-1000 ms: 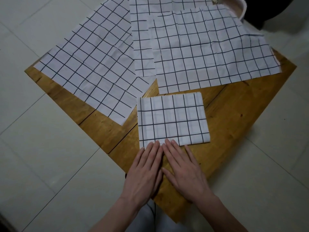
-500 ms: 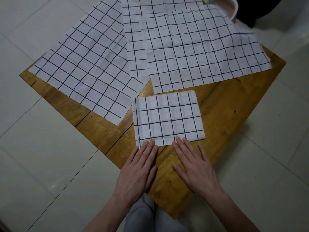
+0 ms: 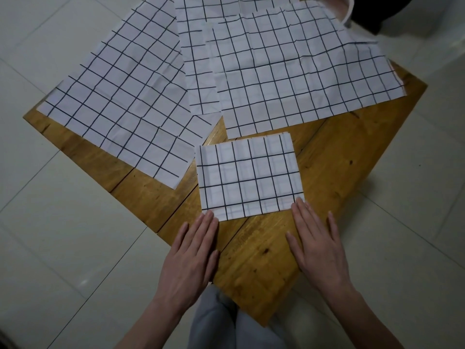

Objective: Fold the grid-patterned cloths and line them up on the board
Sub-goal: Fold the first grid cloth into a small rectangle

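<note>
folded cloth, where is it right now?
Head view: the folded cloth lies on the wooden board near its close corner, just below the unfolded cloths; left hand and right hand fingertips touch its near corners.

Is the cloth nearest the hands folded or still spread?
Folded. The nearest cloth is a compact rectangle with stacked layer edges at its far edge, much smaller than the spread cloths behind it.

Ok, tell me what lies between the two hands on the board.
In the head view, only bare wood of the board lies between the left hand and right hand; the folded cloth sits just beyond their fingertips.
</note>
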